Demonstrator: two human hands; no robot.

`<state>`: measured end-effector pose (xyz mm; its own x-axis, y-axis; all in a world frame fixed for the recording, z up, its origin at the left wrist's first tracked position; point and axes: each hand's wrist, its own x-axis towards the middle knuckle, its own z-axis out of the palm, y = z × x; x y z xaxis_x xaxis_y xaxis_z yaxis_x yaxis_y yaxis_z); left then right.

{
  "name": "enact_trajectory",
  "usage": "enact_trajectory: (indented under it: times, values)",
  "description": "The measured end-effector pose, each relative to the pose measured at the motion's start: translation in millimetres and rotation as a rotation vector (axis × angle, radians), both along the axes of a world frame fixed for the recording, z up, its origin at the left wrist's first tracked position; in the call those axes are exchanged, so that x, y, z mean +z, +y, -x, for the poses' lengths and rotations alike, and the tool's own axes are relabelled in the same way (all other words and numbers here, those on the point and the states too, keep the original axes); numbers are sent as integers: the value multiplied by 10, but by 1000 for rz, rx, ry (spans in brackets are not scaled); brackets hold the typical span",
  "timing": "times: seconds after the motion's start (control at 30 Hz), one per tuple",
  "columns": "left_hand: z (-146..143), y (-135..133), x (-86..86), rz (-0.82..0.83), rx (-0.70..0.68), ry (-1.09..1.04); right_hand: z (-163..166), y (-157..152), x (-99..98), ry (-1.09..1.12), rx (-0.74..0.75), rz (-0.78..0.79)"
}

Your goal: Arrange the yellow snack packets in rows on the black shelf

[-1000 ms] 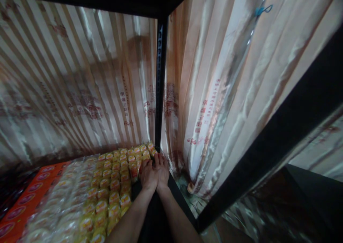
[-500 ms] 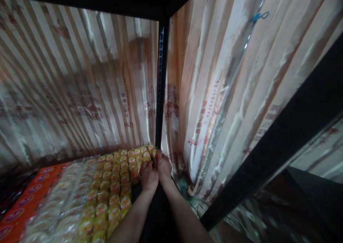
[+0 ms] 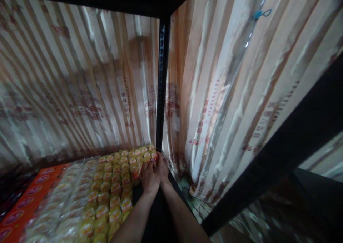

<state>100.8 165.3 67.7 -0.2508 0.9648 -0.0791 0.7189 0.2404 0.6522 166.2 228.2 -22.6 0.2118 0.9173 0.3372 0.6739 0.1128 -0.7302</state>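
Observation:
Rows of small yellow-wrapped packets (image 3: 115,187) with round orange-and-white labels lie on the dark shelf (image 3: 158,218). At the far right end of these rows, my left hand (image 3: 149,177) is closed, its bent fingers against the last packets. My right hand (image 3: 162,168) presses close beside it, near the foot of the black shelf post (image 3: 162,93), with its fingers held together. A packet with some red on it (image 3: 154,155) shows at the fingertips of both hands. The hands partly hide it and the packets around it.
Clear-wrapped pale round items (image 3: 66,196) lie left of the yellow packets, beside an orange printed box or sheet (image 3: 29,196). Pleated curtains (image 3: 107,75) hang behind and to the right. A dark slanting beam (image 3: 268,164) crosses the right side.
Both hands stay at the far corner, with only slight finger shifts. More of the red-marked packet shows at the fingertips. The view has moved a little.

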Motion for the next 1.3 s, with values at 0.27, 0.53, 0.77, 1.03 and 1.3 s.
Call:
enact_trajectory:
  times: [0.27, 0.53, 0.77, 1.03, 1.3]
  values:
    - [13, -5, 46, 21, -21, 15, 32, -41, 25, 47, 21, -26]
    - [-6, -6, -1, -23, -4, 65, -1, -23, -20, 71, 60, -19]
    - [30, -60, -13, -75, -29, 70, 37, -76, -54, 12, -32, 21]
    - [5, -145, 75, -40, -49, 29, -2, -159, -155, -59, -41, -39]
    - [-63, -414, 130, 77, -43, -96, -95, -393, -188, -40, -18, -82]
